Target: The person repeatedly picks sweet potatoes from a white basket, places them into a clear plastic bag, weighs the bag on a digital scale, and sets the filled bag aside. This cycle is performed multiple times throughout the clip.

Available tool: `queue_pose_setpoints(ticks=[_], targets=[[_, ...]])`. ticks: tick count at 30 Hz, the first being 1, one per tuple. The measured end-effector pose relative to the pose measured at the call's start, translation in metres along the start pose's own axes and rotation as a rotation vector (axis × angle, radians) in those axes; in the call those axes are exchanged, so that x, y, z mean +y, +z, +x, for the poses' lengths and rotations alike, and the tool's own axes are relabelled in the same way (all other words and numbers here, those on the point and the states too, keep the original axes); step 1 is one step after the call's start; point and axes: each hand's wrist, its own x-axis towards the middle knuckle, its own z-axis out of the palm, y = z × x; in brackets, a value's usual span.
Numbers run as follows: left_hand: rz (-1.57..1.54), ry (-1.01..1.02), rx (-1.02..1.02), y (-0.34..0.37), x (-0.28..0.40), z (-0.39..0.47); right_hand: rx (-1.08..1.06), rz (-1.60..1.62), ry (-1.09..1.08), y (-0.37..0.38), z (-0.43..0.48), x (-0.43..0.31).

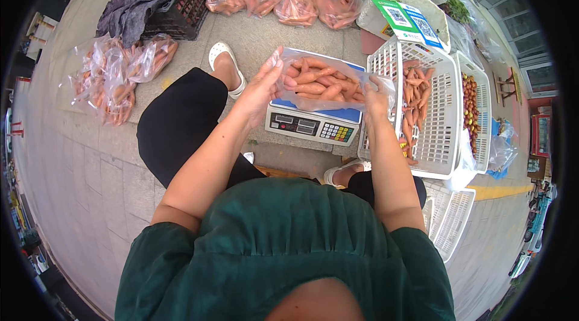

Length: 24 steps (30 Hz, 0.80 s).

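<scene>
A clear plastic bag (298, 102) full of orange sweet potatoes (332, 80) lies or hangs over the pan of a digital price scale (312, 127); I cannot tell whether it bears on the pan. My left hand (267, 77) holds the bag's left edge, thumb up and fingertips against the plastic. At the opposite side, my right hand (376, 100) grips the bunched plastic. The bag is spread wide between them, its contents in plain sight. Below it, the scale's displays and keypad face me.
A white plastic crate (434, 135) with loose sweet potatoes (412, 95) stands right of the scale, beside a crate of small brown produce (470, 108). Payment-code cards (407, 22) rest above. Filled bags (296, 2) line the back; more bags (113, 77) lie left, near a cloth-draped black crate (190, 4).
</scene>
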Motion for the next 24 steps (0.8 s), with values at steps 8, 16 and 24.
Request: queue_pose_setpoints(ticks=[8,16,24], targets=[[-0.026,-0.013,0.026,-0.001,0.000,0.005,-0.302,-0.511,-0.260,-0.028,-0.040,-0.013],[0.050,0.019,0.012,0.001,-0.011,0.003,-0.394,-0.307,-0.187,-0.067,-0.096,-0.009],[0.095,0.006,-0.032,0.016,-0.025,0.012,-0.433,0.060,-0.090,-0.126,-0.130,0.027]])
